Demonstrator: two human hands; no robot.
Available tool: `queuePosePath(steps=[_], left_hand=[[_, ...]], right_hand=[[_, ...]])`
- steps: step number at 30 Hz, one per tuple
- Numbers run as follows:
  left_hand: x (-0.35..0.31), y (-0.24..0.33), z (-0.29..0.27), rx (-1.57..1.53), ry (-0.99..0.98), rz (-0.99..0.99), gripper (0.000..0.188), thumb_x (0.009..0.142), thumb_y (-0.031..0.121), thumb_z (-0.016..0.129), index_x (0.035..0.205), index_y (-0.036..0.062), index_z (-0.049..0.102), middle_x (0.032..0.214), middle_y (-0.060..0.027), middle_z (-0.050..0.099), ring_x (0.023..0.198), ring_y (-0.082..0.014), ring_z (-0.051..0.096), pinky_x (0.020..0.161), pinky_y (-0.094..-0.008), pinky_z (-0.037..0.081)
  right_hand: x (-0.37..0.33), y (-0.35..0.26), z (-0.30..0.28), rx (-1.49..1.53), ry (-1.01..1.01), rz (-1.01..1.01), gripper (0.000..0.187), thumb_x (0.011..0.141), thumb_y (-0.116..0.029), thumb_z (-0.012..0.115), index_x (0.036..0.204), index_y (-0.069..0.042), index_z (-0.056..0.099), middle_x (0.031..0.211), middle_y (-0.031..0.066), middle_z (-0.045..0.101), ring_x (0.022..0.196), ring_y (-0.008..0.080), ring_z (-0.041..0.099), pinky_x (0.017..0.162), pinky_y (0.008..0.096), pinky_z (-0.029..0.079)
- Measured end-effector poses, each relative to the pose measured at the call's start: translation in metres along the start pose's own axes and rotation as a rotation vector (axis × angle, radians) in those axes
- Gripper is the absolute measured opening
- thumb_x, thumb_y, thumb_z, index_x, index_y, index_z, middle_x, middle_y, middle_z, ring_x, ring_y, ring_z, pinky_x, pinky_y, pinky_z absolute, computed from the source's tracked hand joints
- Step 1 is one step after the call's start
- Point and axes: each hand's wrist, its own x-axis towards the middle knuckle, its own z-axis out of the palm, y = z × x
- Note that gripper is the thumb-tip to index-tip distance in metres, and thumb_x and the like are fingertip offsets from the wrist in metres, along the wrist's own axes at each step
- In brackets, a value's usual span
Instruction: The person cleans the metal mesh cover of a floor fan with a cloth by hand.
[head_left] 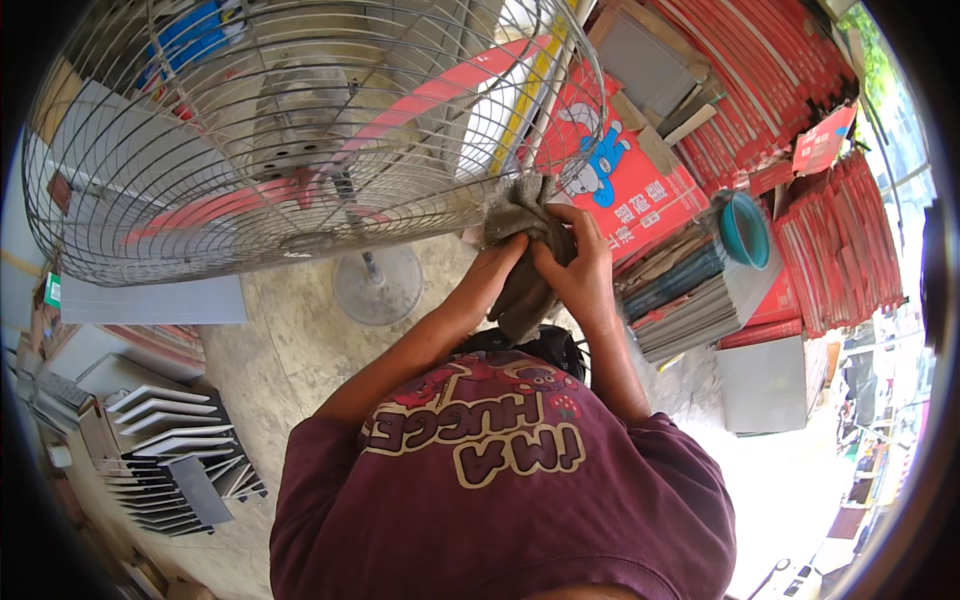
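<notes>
A crumpled grey-brown cloth (pixel 522 285) hangs from both my hands in front of my chest. My left hand (pixel 497 270) pinches it from the left side. My right hand (pixel 583 255) grips it from the right, thumb pressed into the folds. The top of the cloth meets the rim of a large wire fan cage (pixel 300 250); its far side there is hidden. Behind the wires show the fan's red blades (pixel 455 85). The fan stands on a round grey base (pixel 378 285) on the floor.
Stacked red boxes (pixel 745 90) fill the right side, with a teal basin (pixel 745 232) on a pile of flat grey pieces (pixel 690 310). A rack of tile-like panels (pixel 175 440) stands at lower left. A grey board (pixel 150 300) lies left of the fan base.
</notes>
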Motion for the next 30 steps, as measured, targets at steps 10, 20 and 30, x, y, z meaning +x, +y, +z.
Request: queuePosePath(steps=[10, 20, 30], left_hand=[[-0.051, 0.064, 0.008, 0.178, 0.034, 0.509, 0.038, 0.096, 0.023, 0.044, 0.124, -0.0024, 0.044, 0.124, -0.0088, 0.048, 0.114, -0.0154, 0.041, 0.099, -0.0293, 0.031], [-0.040, 0.098, 0.007, 0.116, 0.209, 0.729, 0.041, 0.097, 0.031, 0.041, 0.119, -0.0030, 0.048, 0.118, -0.0070, 0.051, 0.109, -0.0122, 0.043, 0.094, -0.0271, 0.034], [-0.010, 0.055, -0.006, 0.139, 0.123, 0.493, 0.036, 0.096, 0.027, 0.045, 0.118, -0.0016, 0.050, 0.115, -0.0047, 0.052, 0.106, -0.0101, 0.044, 0.092, -0.0259, 0.035]], right_hand=[[0.024, -0.067, 0.004, 0.094, 0.155, -0.624, 0.049, 0.064, -0.003, 0.070, 0.110, -0.005, 0.054, 0.099, 0.0141, 0.057, 0.086, 0.0292, 0.060, 0.071, 0.0338, 0.050], [0.047, -0.093, 0.024, 0.114, 0.241, -0.613, 0.044, 0.064, -0.002, 0.070, 0.106, -0.007, 0.057, 0.098, 0.0109, 0.056, 0.084, 0.0265, 0.059, 0.070, 0.0335, 0.050], [0.022, -0.027, 0.039, 0.206, 0.237, -0.156, 0.041, 0.066, -0.003, 0.069, 0.104, -0.005, 0.054, 0.088, 0.0107, 0.058, 0.080, 0.0227, 0.059, 0.072, 0.0307, 0.048]])
